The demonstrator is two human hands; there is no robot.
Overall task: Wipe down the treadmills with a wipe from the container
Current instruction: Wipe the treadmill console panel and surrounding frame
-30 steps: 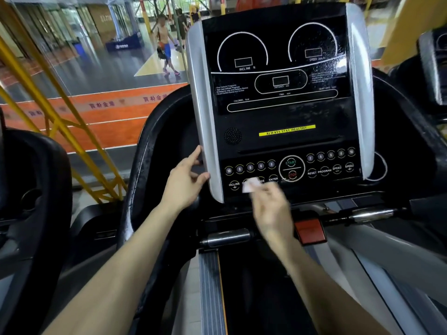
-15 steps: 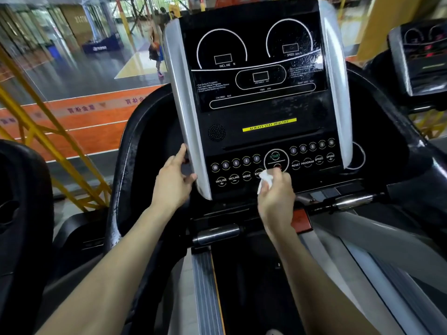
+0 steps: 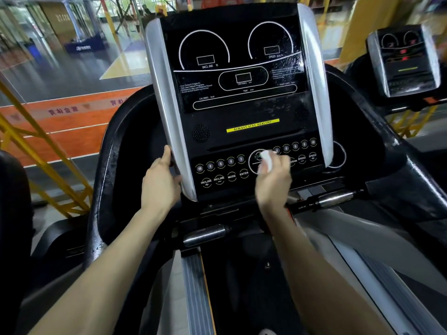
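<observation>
A black treadmill console (image 3: 242, 102) with silver side trims fills the upper middle of the view. My right hand (image 3: 273, 184) holds a small crumpled white wipe (image 3: 266, 160) against the round start/stop button in the lower button row. My left hand (image 3: 159, 182) grips the console's left silver trim (image 3: 167, 112) near its lower end. Wet streaks show on the console's right side. The wipe container is not in view.
A second treadmill console (image 3: 404, 61) stands at the right. Chrome grip sensors (image 3: 205, 234) (image 3: 336, 199) stick out below the console. The black belt (image 3: 244, 286) runs down between grey side rails. Yellow railing (image 3: 48, 165) and an orange floor lie to the left.
My right hand has slid the wipe rightward along the button row, from the incline and mode keys to the start/stop button. My left hand has stayed on the left trim.
</observation>
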